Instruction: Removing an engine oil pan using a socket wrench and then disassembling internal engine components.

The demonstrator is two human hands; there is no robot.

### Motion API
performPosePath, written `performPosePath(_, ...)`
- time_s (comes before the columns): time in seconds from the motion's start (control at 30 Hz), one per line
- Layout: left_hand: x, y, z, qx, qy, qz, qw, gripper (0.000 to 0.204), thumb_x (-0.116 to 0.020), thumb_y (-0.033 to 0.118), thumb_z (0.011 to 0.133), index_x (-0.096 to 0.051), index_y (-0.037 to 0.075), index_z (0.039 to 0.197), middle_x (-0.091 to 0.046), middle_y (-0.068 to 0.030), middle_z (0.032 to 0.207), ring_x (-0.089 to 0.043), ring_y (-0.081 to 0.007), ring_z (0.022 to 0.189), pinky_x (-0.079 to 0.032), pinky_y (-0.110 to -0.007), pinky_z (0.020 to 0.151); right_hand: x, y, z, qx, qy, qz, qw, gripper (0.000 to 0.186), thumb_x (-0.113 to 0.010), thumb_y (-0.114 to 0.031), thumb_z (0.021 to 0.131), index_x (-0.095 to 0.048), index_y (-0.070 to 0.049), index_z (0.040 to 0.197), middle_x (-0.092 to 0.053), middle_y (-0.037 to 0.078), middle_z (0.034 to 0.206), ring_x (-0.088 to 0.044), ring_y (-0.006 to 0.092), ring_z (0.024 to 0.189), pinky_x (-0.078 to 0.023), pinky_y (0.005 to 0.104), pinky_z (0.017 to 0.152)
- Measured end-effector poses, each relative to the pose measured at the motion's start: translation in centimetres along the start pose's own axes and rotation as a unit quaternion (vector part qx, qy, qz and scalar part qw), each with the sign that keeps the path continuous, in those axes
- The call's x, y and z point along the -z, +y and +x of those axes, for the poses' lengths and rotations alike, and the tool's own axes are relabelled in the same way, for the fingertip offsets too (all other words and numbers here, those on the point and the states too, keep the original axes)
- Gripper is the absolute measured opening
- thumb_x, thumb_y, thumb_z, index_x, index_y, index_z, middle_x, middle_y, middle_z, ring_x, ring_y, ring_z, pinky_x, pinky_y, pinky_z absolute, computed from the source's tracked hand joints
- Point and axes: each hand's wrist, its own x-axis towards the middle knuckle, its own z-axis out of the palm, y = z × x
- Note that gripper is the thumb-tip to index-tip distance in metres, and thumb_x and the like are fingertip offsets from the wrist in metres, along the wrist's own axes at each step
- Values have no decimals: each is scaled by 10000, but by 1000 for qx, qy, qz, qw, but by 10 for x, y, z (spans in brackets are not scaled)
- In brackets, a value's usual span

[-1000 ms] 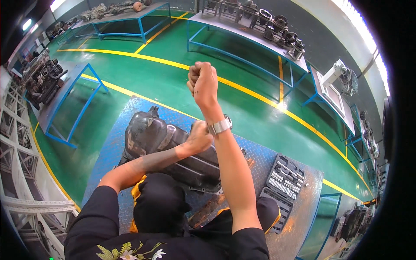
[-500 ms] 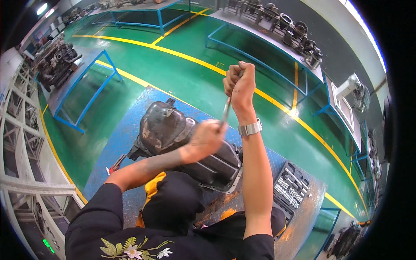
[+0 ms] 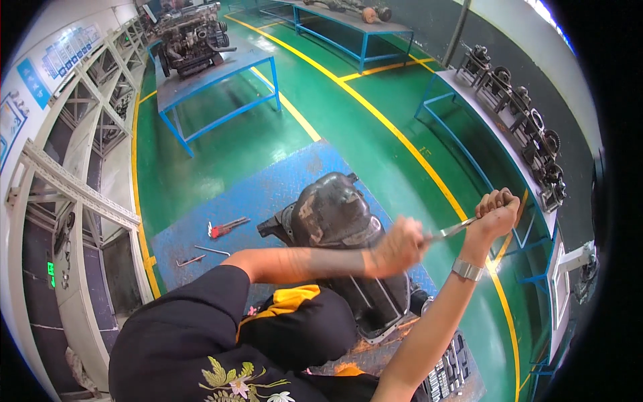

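Observation:
A dark rusty gearbox housing (image 3: 338, 221) lies on a blue metal worktable (image 3: 254, 194) in front of me. Both my hands grip one long silver metal tool (image 3: 450, 231) held above the housing's right side. My left hand (image 3: 400, 245) is closed around its lower end, close over the housing. My right hand (image 3: 495, 213), with a silver watch on the wrist, is closed around its upper end, raised to the right.
Red-handled pliers (image 3: 226, 228) and two small metal tools (image 3: 201, 254) lie on the blue table at left. A black socket tray (image 3: 445, 375) sits at lower right. An engine (image 3: 191, 33) stands on a blue bench behind; gear parts (image 3: 529, 127) line a right-hand shelf.
The view has swung left, bringing the engine bench into sight. My right hand has dropped from high up to a lower position at right, and my left hand stays on the tool.

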Motion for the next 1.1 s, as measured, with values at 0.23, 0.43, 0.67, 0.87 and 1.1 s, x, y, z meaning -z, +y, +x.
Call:
performPosePath(0.23, -15, -89, 99, 45, 122, 111, 985, 288, -547, 233, 870, -543, 13, 684, -572, -196, 740, -561, -366, 729, -422, -479, 638, -75, 25, -41, -101, -200, 35, 974, 301, -345, -175, 870, -270, -139, 581, -215, -19, 502, -208, 105, 401, -156, 282, 374)
performPosePath(0.43, 7, -27, 15, -29, 326, 56, 943, 280, -631, 181, 873, -566, 14, 658, -547, -193, 630, -559, -359, 601, -412, -497, 557, -22, 1, -4, -96, -77, -26, 992, 353, -356, -219, 903, -265, -143, 571, -198, -19, 488, -171, 110, 386, -154, 291, 359)
performPosePath(0.67, 2, -31, 74, 91, 0, -63, 994, 345, -639, 361, 773, -550, 57, 909, -567, -152, 880, -569, -320, 886, -450, -451, 717, -59, 22, -53, -100, -289, -26, 952, 296, -353, -168, 847, -277, -118, 565, -228, -3, 506, -215, 109, 412, -172, 286, 378)
performPosePath(0.87, 5, 1, 10, 182, -14, 25, 983, 288, -613, 285, 857, -624, 27, 730, -592, -174, 679, -604, -364, 699, -499, -438, 638, 11, 0, 2, -82, -20, -46, 995, 336, -397, -250, 933, -384, -133, 618, -279, -27, 511, -258, 90, 397, -199, 271, 364)
performPosePath(1.1, 55, -164, 131, -43, 81, 17, 996, 389, -590, 429, 818, -644, 50, 888, -667, -148, 914, -661, -257, 862, -502, -425, 687, -124, 9, -66, -58, -298, -34, 952, 326, -337, -218, 919, -278, -138, 608, -229, -9, 544, -256, 120, 463, -228, 291, 442)
